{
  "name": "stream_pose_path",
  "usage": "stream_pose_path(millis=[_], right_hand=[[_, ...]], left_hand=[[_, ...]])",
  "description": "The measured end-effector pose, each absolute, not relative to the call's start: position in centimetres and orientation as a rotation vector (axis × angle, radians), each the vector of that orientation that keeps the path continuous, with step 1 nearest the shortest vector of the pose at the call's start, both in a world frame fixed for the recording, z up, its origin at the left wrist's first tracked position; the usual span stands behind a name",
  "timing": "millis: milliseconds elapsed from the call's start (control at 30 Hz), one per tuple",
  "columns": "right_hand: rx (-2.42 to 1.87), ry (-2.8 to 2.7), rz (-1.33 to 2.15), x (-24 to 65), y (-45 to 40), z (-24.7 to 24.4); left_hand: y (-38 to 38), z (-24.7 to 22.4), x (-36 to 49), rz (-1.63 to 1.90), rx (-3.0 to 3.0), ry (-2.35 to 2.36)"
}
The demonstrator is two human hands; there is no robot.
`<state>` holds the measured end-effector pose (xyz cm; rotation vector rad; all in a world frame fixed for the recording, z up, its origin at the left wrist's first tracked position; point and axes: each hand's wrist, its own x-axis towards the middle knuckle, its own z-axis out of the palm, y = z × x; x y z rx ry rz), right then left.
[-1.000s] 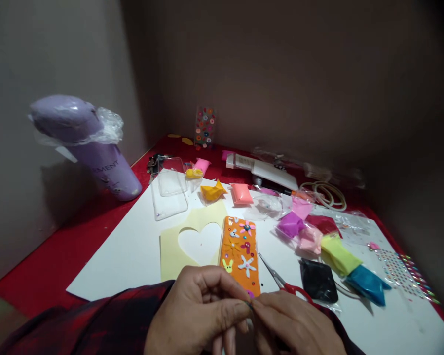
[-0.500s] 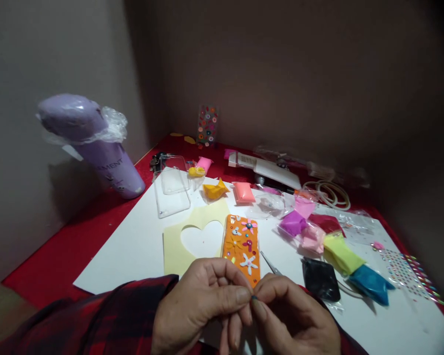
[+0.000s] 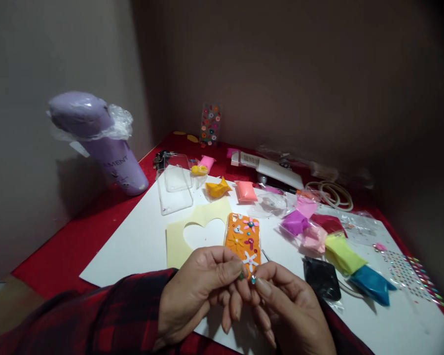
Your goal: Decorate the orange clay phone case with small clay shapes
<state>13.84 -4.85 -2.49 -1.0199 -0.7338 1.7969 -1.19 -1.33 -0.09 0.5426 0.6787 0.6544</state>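
My left hand (image 3: pixel 207 286) is closed in a pinch, with a tiny dark green piece (image 3: pixel 241 276) at its thumb and fingertip; what kind it is I cannot make out. Close beside it, my right hand (image 3: pixel 288 301) pinches a small shiny blue rhinestone (image 3: pixel 253 279) between thumb and forefinger. Just beyond both hands lies an orange phone case (image 3: pixel 240 241) decorated with flowers and beads, its lower end partly covered by the fingers. Scissors (image 3: pixel 266 255) lie at its right, mostly hidden by my right hand.
White paper (image 3: pixel 133 246) covers the red table. On it are a yellow sheet with a heart cutout (image 3: pixel 175 241), clear cases (image 3: pixel 175 197), several clay packets (image 3: pixel 246 191) and rhinestone sheets (image 3: pixel 407 276). A purple tumbler (image 3: pixel 111 158) stands left, and a decorated case (image 3: pixel 210 125) leans at the back.
Both hands have lifted slightly, and their fingertips have drawn a little apart. The green piece and the blue rhinestone now show separately, one at each hand. The view has shifted slightly.
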Motion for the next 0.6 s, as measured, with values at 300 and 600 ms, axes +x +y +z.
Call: stream_pose_path(millis=[300,600], right_hand=[[-1.303,-1.376,1.05,13.2,-5.7,-1.9],[-1.223,-1.595,0.681,13.5,-5.8,-2.7]], left_hand=[[-1.7,-0.8,-1.2,0.667,0.645,0.798],[-1.6,-0.8,-1.2,0.688,0.642,0.833]])
